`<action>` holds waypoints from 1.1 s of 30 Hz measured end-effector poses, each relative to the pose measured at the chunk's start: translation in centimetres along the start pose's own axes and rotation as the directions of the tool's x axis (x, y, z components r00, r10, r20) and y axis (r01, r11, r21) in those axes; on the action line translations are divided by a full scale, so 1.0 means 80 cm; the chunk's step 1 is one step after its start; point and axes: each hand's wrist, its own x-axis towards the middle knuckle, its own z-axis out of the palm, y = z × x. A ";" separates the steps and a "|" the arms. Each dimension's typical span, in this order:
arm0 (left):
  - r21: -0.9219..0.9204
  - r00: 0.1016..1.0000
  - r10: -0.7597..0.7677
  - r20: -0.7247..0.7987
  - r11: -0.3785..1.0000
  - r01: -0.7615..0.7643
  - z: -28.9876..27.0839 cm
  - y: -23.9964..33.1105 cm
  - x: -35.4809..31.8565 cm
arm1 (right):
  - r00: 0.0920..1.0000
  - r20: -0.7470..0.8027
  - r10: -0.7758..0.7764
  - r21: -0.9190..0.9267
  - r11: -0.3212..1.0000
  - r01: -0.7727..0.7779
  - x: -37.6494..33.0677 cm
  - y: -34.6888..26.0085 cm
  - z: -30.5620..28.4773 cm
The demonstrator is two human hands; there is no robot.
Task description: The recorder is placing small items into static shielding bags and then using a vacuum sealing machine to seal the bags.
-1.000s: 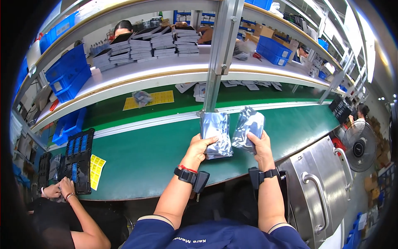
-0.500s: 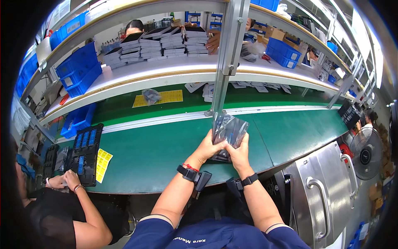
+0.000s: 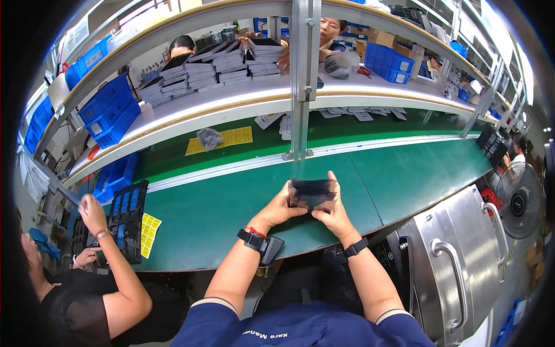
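Observation:
Between both hands, above the green bench, is a stack of dark flat pieces in clear plastic [image 3: 313, 194]. It is smeared by motion, so I cannot tell what the pieces are. My left hand [image 3: 280, 207] grips its left side, with the thumb along the near edge. On the right side, my right hand [image 3: 335, 218] presses with the thumb at the near edge, and one finger points up past the far corner. The fingers underneath are hidden.
At left, a co-worker's hands [image 3: 92, 215] are over a black tray [image 3: 128, 217] with blue pieces, beside a yellow label sheet [image 3: 150, 234]. A metal post [image 3: 300, 115] and shelf edge stand ahead. Blue bins [image 3: 110, 115] sit on the shelf. A steel cabinet [image 3: 442, 260] is at right.
The stack has tipped from showing its shiny plastic face to a lower, flatter pose, and my hands have shifted with it. The co-worker at left has raised one hand from the tray.

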 end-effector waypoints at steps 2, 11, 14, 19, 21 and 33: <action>0.066 1.000 0.021 0.011 0.998 -0.022 0.002 -0.003 0.005 | 0.998 -0.022 -0.057 -0.007 0.998 0.057 0.009 0.021 -0.003; 0.091 0.990 0.142 -0.010 0.986 -0.140 0.008 -0.004 -0.001 | 0.974 -0.213 -0.081 0.049 0.994 0.093 0.015 0.025 0.011; 0.259 0.977 0.208 -0.039 0.947 -0.191 -0.003 -0.004 -0.011 | 0.986 -0.162 -0.030 0.134 0.990 0.052 0.011 0.019 0.012; 0.545 0.962 0.247 -0.113 0.825 -0.148 0.012 0.014 -0.013 | 0.980 -0.185 -0.072 0.201 0.973 0.109 0.008 0.025 0.011; 0.557 0.949 0.295 -0.115 0.810 -0.184 0.017 0.015 -0.007 | 0.985 -0.158 -0.062 0.217 0.972 0.096 0.012 0.022 0.010; 0.802 0.943 0.297 -0.150 0.594 -0.059 0.042 0.036 0.000 | 0.969 -0.246 0.039 0.512 0.854 0.095 -0.005 0.007 0.015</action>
